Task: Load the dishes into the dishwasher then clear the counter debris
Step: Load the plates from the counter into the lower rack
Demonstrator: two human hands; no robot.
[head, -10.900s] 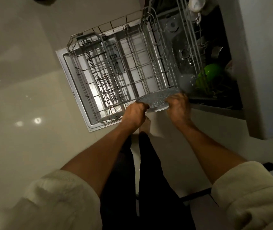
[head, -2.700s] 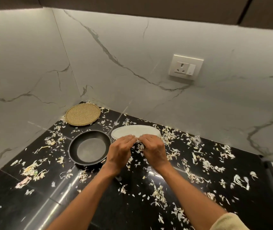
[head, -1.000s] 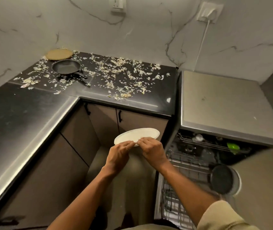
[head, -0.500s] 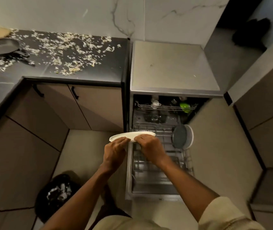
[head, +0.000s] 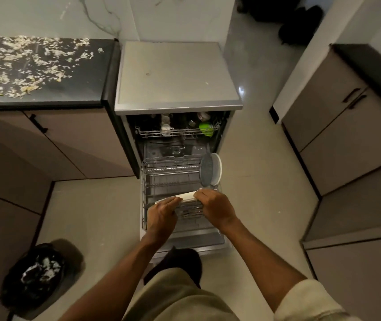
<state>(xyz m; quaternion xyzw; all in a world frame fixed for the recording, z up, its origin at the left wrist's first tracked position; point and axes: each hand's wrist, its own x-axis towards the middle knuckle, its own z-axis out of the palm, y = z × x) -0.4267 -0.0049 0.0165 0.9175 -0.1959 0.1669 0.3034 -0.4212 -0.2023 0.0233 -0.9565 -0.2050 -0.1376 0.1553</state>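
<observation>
Both hands grip a white plate above the pulled-out lower rack: the left hand curls over its left edge, the right hand over its right. The plate's middle shows between them; a grey plate stands at the rack's right side.

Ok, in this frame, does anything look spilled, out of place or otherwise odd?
Yes: pale shredded food scraps are strewn across the black stone countertop at upper left, still uncleared. Otherwise nothing stands out: both hands, left hand and right hand, hold the white oval plate over the pulled-out wire lower rack.
</observation>
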